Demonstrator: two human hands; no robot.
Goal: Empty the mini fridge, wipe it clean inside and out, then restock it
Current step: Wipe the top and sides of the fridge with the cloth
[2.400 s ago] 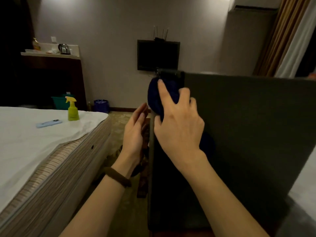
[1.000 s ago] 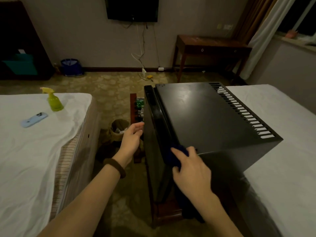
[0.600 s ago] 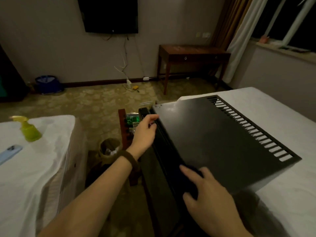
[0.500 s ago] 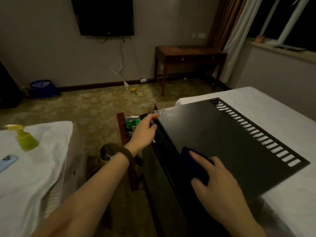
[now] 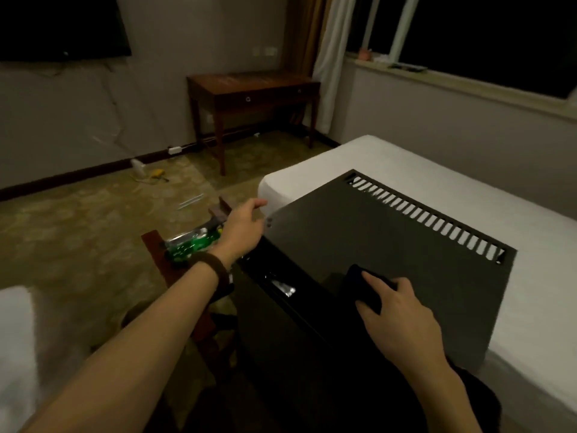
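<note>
The black mini fridge stands between two beds, its flat top with a row of vent slots facing me. My right hand presses a dark blue cloth flat onto the near part of that top. My left hand rests on the fridge's far left top corner, fingers curled over the edge. A dark band sits on the left wrist. Green packaged drinks lie on a low wooden stand left of the fridge.
A white bed runs along the right side, touching the fridge. Another white bed's corner shows at lower left. A wooden desk stands against the far wall, beneath the curtains. Patterned carpet lies between.
My right hand slid the cloth from the fridge's side up onto its top. My left hand moved along to the far top corner. The view turned right, dropping the spray bottle and phone from sight.
</note>
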